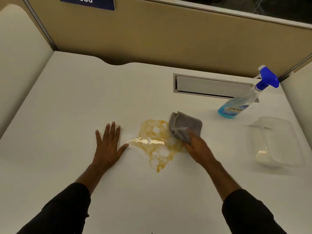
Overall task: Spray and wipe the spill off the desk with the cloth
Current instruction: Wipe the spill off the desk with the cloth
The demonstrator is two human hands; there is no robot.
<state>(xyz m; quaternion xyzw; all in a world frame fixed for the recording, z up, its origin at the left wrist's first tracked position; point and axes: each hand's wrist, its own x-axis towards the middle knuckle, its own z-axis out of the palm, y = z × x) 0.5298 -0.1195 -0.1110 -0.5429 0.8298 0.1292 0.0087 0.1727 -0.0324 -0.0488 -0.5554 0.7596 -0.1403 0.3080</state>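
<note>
Only the head cam to go on, so here's what I've got from it. My right hand [196,146] is closed on the folded grey cloth [185,126], pressing it flat on the desk [67,98] right at the right-hand edge of the spill [155,142]. The cloth overlaps the top right of the puddle. My left hand [108,144] is spread flat with the palm down, holding nothing, just left of the spill, with the thumb tip about touching the wet streak.

The spill is a yellowish puddle sitting roughly mid-desk, a bit toward the near edge. It looks bubbly and broken up with pale patches, so my guess is the spraying part is already done. The spray bottle [243,98] stands back toward the far right corner, well clear of both hands, beside the cable flap [211,86] set in the desk. A clear plastic container [278,142] sits along the right edge.

Wiping has barely begun, I'd say: nearly the whole puddle is there, tail toward the near edge included. That leaves pretty much all the wiping.
</note>
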